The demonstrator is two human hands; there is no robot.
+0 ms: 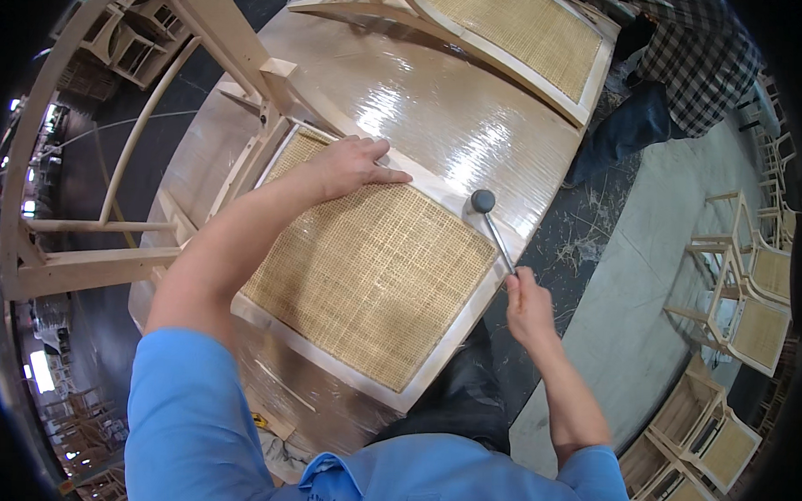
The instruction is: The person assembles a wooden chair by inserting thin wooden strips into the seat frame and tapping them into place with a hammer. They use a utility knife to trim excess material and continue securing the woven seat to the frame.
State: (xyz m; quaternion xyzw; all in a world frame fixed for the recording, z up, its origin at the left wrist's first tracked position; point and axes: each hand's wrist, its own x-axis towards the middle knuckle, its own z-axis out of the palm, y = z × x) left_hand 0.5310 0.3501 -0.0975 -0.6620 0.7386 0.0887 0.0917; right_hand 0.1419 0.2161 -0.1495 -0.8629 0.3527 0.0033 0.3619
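Observation:
A wooden chair lies on a plastic-wrapped table, its woven cane panel [373, 280] facing up inside a pale wooden frame [326, 369]. My left hand [358, 168] rests on the far edge of that frame, fingers stretched out toward the right along the border. In my right hand [532, 310] is the handle of a mallet [483, 201] with a dark round head and a thin metal shaft. The mallet head is over the frame's far right border; whether it touches the wood I cannot tell.
The chair's legs and rails [100, 275] extend to the left. Beyond it, a second cane-panelled chair [523, 34] lies on the wrapped table [354, 72]. A person in a checked shirt [699, 62] is at the far right. Several cane chairs [756, 329] stand on the right-hand floor.

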